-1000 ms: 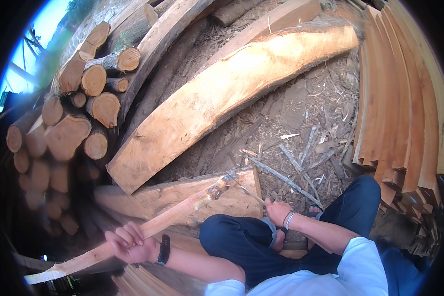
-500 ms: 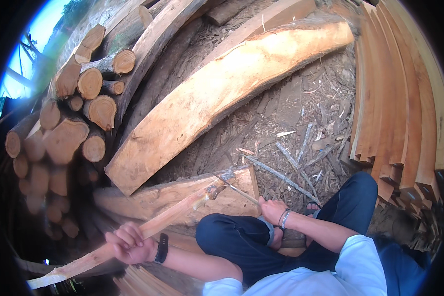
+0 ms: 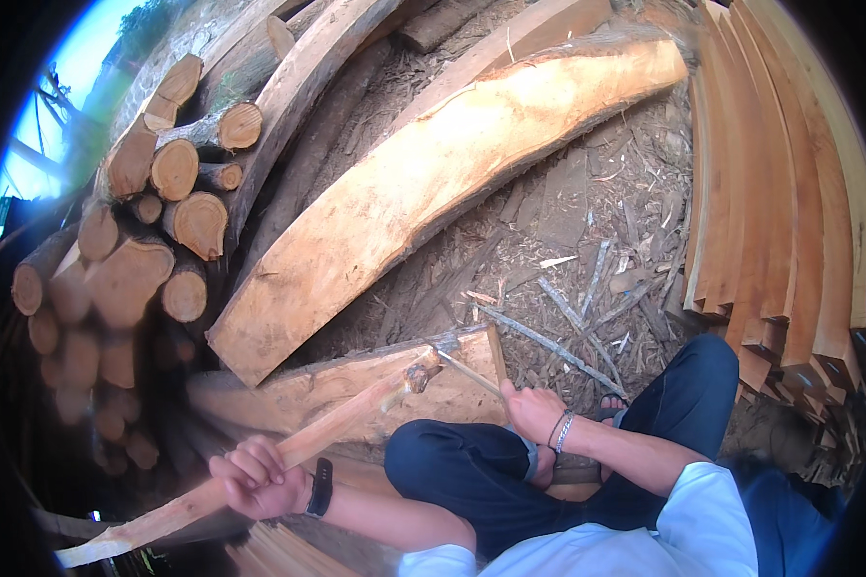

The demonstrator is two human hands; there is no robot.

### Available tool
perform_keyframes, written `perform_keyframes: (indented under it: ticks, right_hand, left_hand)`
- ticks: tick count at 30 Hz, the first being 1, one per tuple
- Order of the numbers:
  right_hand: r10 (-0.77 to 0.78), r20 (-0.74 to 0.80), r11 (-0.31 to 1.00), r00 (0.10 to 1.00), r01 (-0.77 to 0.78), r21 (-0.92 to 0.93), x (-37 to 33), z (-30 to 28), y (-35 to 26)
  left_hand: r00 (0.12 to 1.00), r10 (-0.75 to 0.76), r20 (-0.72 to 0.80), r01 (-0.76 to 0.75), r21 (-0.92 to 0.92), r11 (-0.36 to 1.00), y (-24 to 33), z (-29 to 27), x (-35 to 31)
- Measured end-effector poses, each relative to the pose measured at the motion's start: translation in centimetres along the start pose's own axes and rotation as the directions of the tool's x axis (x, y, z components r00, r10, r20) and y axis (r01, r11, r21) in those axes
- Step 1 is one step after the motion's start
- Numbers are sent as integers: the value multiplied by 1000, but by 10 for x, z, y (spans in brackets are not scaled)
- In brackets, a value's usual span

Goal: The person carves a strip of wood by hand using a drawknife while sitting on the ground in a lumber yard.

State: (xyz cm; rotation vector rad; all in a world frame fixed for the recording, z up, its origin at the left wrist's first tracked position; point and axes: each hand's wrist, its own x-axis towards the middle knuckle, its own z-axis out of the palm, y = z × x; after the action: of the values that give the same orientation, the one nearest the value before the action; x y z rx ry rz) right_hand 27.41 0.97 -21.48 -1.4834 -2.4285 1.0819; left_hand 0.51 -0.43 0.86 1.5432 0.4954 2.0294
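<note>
My left hand (image 3: 260, 476) is wrapped round a long, pale, peeled wooden branch (image 3: 342, 420), which slants from the lower left up to a dark knotty end. In my right hand (image 3: 534, 413) is a knife (image 3: 471, 375) with a slim, narrow blade. The blade's tip lies at the knotty end of the branch; whether it cuts in cannot be made out. Beneath that end lies a thick wooden slab (image 3: 467, 370) with bark along its far edge, just in front of my crossed legs.
A big curved slab (image 3: 433, 183) lies across the ground ahead. Cut logs (image 3: 199, 223) are piled at the left. Long sawn boards (image 3: 765, 183) are stacked at the right. Thin sticks (image 3: 553, 341) and wood chips litter the soil near my right knee.
The knife has drawn back slightly toward me; its tip no longer reaches past the branch's knotty end. My left hand keeps its grip on the branch, almost unmoved.
</note>
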Motion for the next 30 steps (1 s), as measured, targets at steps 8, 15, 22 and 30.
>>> perform_keyframes:
  ticks: [8, 15, 22, 30]
  right_hand:
    - [23, 16, 999, 1000, -22, -37, 6, 22, 9]
    - [121, 54, 993, 991, -120, -19, 13, 61, 47]
    - [70, 59, 998, 996, -70, 0, 16, 53, 37]
    - [45, 23, 995, 999, -47, 91, 16, 29, 22]
  left_hand:
    - [1000, -22, -16, 22, -4, 1000, -2, 4, 0]
    - [999, -14, 30, 14, 5, 1000, -3, 6, 1]
    - [999, -11, 48, 11, -1, 1000, -5, 5, 1]
    - [997, -12, 70, 14, -35, 999, 0, -3, 0]
